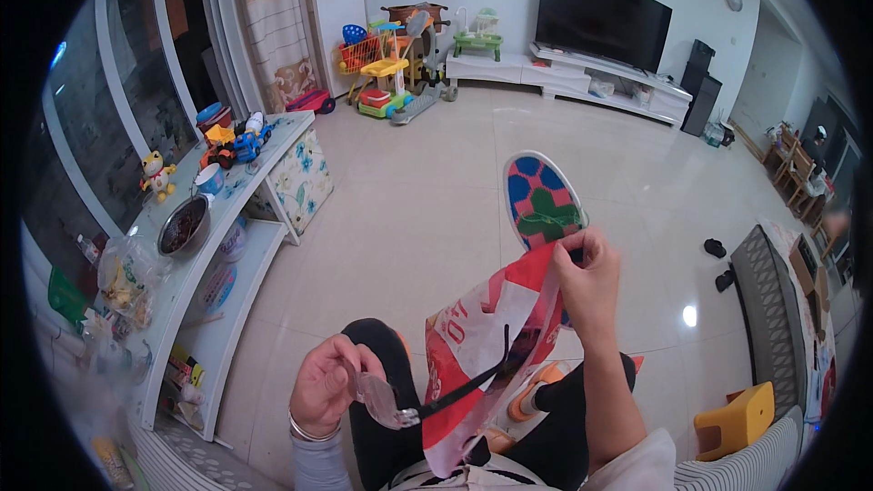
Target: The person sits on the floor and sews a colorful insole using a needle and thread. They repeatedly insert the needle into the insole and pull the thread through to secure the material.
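The glasses (409,417) lie at the left hand (335,384), 1 dark temple slanting up and right across the red-and-white bag (482,311). That nearer hand pinches them at a lens; the right hand's (591,284) thumb and forefinger pinch the bag's upper edge, the patterned insole (544,195) beyond.

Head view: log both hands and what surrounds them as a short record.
Left hand: holds glasses by the clear lens end
Right hand: pinches a red-and-white bag
Overlap: glasses' black arm crosses the bag in this view
Beyond right hand: oval patterned sole; whether held, unclear
Left side: metal bowl and toy vehicles on a table
Right side: yellow stool
Far side: television
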`<state>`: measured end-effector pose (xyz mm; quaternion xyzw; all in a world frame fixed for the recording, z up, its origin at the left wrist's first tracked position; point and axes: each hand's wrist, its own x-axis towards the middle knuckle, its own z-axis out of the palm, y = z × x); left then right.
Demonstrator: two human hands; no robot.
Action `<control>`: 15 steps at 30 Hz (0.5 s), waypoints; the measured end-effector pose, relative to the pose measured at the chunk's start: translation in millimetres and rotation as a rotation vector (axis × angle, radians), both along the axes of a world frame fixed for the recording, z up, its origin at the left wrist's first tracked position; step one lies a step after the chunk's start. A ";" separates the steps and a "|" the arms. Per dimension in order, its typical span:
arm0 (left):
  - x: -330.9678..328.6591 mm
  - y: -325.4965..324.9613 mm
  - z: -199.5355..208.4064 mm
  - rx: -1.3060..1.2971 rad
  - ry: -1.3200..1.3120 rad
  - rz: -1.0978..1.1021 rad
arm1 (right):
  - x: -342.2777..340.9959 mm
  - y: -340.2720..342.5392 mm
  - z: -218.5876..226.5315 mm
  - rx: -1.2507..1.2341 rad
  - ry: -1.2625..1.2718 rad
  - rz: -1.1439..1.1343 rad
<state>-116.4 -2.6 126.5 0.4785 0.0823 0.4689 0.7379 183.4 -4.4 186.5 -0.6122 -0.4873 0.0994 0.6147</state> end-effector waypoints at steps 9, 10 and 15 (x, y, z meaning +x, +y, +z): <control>7.2 3.5 -22.3 -0.171 -0.099 -0.046 | -7.0 3.8 -121.7 -0.212 0.186 -0.089; 7.7 2.8 -27.6 -0.197 -0.079 -0.049 | -4.6 8.8 -156.2 -0.180 0.100 -0.144; 10.9 -0.2 -50.0 -0.367 -0.002 -0.109 | -8.4 11.0 -252.9 -0.226 0.102 -0.171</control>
